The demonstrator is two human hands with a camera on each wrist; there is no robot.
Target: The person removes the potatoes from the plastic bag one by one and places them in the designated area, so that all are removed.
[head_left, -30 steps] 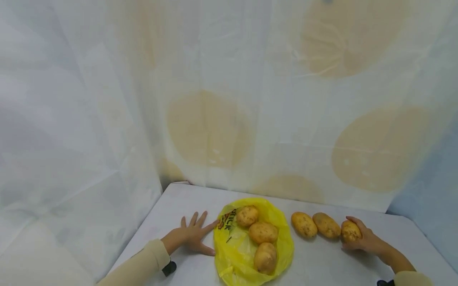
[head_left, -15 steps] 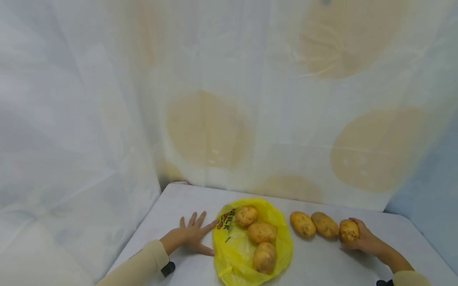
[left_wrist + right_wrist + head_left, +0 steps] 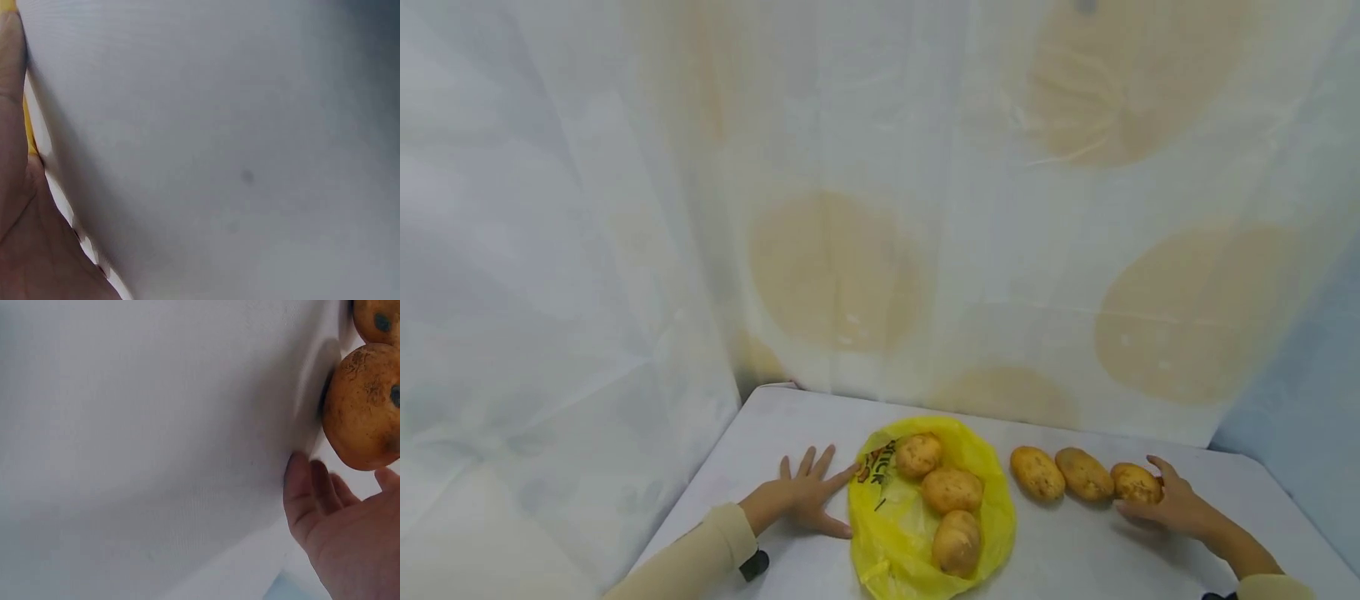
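Note:
My left hand point(image 3: 808, 497) lies with spread fingers on the white table, its index fingertip and thumb at the left edge of a yellow plastic bag point(image 3: 887, 550). On the bag are three potatoes: a far one point(image 3: 919, 455), a middle one point(image 3: 952, 489) and a near one point(image 3: 957, 543). Three more form a row to the right: a left potato point(image 3: 1037, 473), a middle potato point(image 3: 1084, 474) and an end potato point(image 3: 1137, 483). Around the end potato my right hand point(image 3: 1183, 510) holds its fingers loosely apart. In the right wrist view, a gap shows between the fingers point(image 3: 300, 500) and that potato point(image 3: 362, 409).
The white table point(image 3: 1067, 550) reaches back to a pale curtain point(image 3: 970, 250) with tan spots. A white sheet point(image 3: 550, 333) hangs at the left side and a bluish one point(image 3: 1300, 400) at the right. Dark print marks the bag's upper left.
My right hand has loosened its hold on the end potato and drawn back a little to the right. That potato stays at the row's end. The left hand and the bag are still.

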